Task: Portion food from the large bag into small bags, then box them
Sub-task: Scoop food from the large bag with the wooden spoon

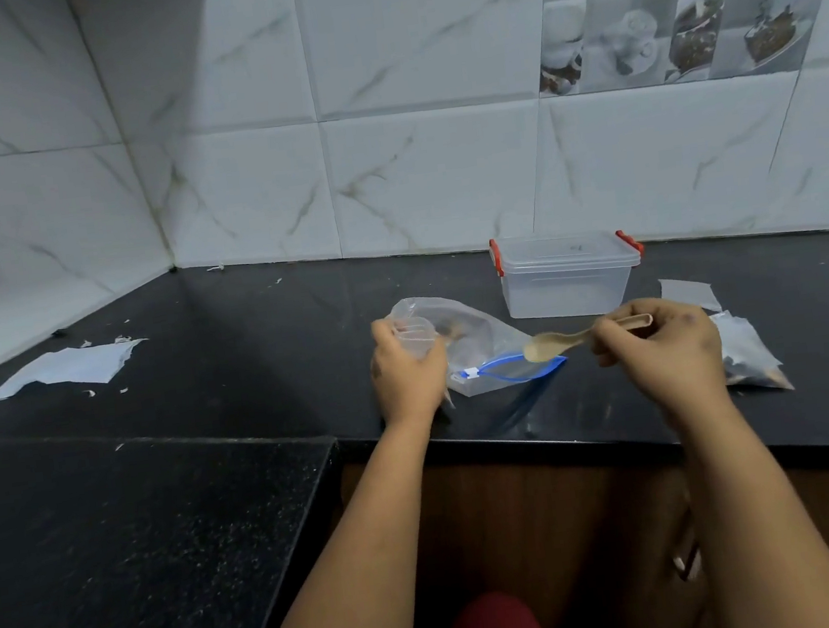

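I count 1 big bag (484, 352) mid-desk (199, 348) | 1 box (567, 273) at its 1 o'clock, lidded | left hand (406, 371) grips small bag (412, 337) | right hand (664, 347) pinches 1 spoon (560, 342) | 1 filled bag (745, 353) at 3 o'clock

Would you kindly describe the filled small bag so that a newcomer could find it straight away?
Start at the black counter and find the clear box with red clips by the wall. Nearer the front edge and to the right of it, just past the right hand holding the spoon, lies the small bag. Unlike the blue-zipped large bag, it holds dark contents.
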